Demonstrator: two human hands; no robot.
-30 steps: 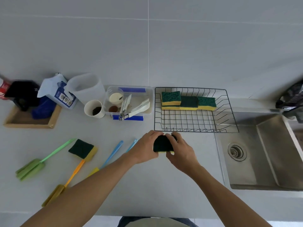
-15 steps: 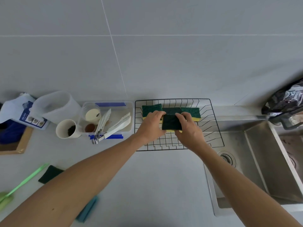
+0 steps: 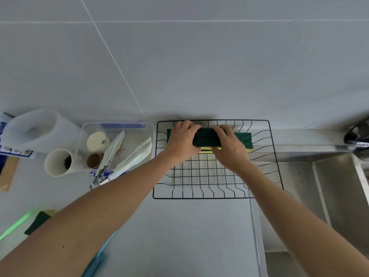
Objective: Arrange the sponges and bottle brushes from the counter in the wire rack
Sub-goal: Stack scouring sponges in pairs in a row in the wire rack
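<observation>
A black wire rack (image 3: 217, 193) stands on the counter against the wall. Both hands hold a green-and-yellow sponge (image 3: 206, 139) over the back row of the rack: my left hand (image 3: 180, 141) grips its left end, my right hand (image 3: 231, 148) its right end. It lies on top of the sponges in the rack, of which one (image 3: 244, 139) shows to the right and a sliver to the left. On the counter at lower left lie another sponge (image 3: 37, 221), a green brush handle (image 3: 19, 223) and a blue brush (image 3: 93, 260), partly hidden by my left arm.
Left of the rack stands a clear plastic box (image 3: 119, 144) with tongs and small cups, a white cup (image 3: 58, 162) and a plastic jug (image 3: 36, 130). A steel sink (image 3: 335, 186) lies to the right, with a faucet (image 3: 357, 136) at the far right edge.
Both hands carried the sponge from the counter in front of the rack to the rack's back row, onto the sponges there. The view shifted right and forward.
</observation>
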